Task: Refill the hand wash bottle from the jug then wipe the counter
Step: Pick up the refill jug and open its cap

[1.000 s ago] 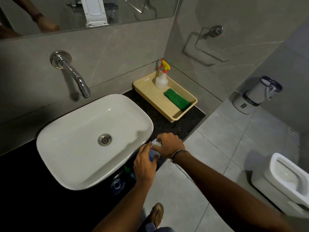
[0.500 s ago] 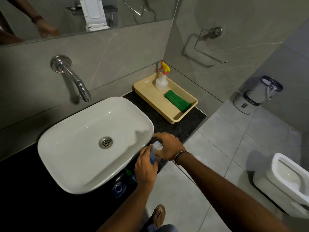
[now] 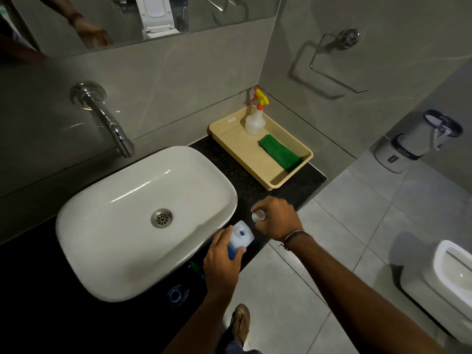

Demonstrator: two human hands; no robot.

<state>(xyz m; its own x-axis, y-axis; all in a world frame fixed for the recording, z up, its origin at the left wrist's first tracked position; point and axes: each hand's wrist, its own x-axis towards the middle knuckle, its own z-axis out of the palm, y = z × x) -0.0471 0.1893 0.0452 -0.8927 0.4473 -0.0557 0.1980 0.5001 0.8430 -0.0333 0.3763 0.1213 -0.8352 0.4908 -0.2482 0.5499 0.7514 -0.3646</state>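
Beside the one basin (image 3: 143, 213), at lower centre of the frame, a left hand (image 3: 221, 264) wraps its fingers round the uncapped bottle (image 3: 240, 237) at the counter (image 3: 255, 185) edge. The right hand (image 3: 277, 218) pinches the cap (image 3: 258, 216). Refilling will likely go best with the bottle held upright and steady. Upper right: one tray (image 3: 245, 149), one sprayer (image 3: 254, 121), one cloth (image 3: 279, 153).

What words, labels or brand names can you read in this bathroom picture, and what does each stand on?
"JOYO", it seems, upside down: dark band of the white bin.
Too blurred to read: word on the bin's lid.
Too small to read: sticker on the tray.
No readable text: hand wash bottle in the left hand, cap in the right hand.
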